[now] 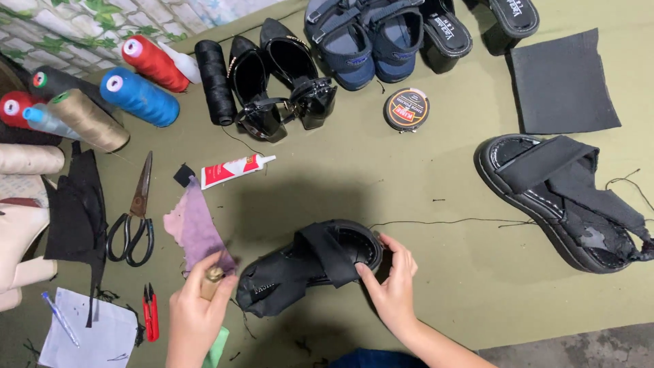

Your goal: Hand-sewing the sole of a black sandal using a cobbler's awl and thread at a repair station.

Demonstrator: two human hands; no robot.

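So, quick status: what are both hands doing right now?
Left hand shut on small wooden-handled tool. Right hand steadying black sandal at its toe. Purple cloth scrap beside the left hand; loose thread trailing right.

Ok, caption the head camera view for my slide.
Right hand steadies a black sandal; left hand holds a small wooden-handled tool.

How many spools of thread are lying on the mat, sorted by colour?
Red: 2
Blue: 2, one deep blue, one pale blue
Black: 2
Tan: 1
White: 1, mostly hidden behind the red one
Total: 8 spools
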